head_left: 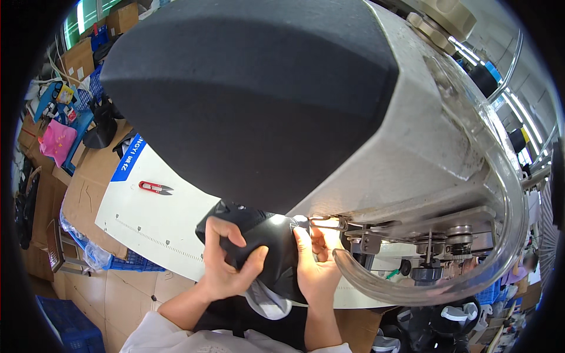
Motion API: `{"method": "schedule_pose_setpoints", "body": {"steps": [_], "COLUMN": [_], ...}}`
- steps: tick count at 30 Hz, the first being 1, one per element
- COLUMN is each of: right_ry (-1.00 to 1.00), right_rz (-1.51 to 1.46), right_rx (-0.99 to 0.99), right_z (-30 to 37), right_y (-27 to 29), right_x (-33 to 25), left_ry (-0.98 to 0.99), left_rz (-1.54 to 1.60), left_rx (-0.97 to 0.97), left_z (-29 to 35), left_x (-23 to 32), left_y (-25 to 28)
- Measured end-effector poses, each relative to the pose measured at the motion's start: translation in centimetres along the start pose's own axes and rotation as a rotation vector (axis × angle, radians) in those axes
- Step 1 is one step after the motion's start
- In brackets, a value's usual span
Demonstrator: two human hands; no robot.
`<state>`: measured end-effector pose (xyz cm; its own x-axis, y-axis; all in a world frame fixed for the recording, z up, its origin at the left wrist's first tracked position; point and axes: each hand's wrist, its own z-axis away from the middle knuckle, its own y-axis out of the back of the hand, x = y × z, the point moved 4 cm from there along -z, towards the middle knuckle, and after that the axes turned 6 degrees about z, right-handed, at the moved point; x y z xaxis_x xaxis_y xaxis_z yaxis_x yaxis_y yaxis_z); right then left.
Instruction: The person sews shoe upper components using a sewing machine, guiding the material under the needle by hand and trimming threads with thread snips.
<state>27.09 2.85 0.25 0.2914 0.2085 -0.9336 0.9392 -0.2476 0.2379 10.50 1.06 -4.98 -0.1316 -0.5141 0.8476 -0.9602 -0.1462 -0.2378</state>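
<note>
Steadying a glossy black piece [276,253] on a white surface [162,220], a worker's two bare hands meet it beneath the dark head of a sewing machine [253,106]. The left hand [226,262] lies on the piece with thumb and forefinger spread apart; its other fingers are hidden, and whether they grip cannot be told. The right hand [318,265] pinches the right edge between thumb and bent fingers, in a bright patch of light just beside the machine's metal parts. Pale grey fabric [268,303] hangs below the piece, between the two hands, nearer the wearer. Well to the left of the left fingers lie red-handled snips [154,187]; a clear tube [412,294] curves to the right of the right fingers.
</note>
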Motion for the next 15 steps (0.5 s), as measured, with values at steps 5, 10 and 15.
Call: {"method": "schedule_pose_setpoints", "body": {"steps": [5,10,15], "right_ry": [0.007,0.068,0.048], "right_rz": [0.008,0.074,-0.078], "right_rx": [0.114,0.141,0.151], "right_z": [0.7,1.0,0.7], "right_y": [-0.9,-1.8,-0.5], "right_x": [0.0,-0.7,3.3], "left_ry": [0.005,0.129,0.242], "left_rz": [-0.065,-0.128,-0.029], "left_rx": [-0.096,-0.215,-0.276], "left_z": [-1.8,-4.9,-8.0], "left_x": [-1.0,0.7,3.1], "left_y": [1.9,3.0,2.9]}}
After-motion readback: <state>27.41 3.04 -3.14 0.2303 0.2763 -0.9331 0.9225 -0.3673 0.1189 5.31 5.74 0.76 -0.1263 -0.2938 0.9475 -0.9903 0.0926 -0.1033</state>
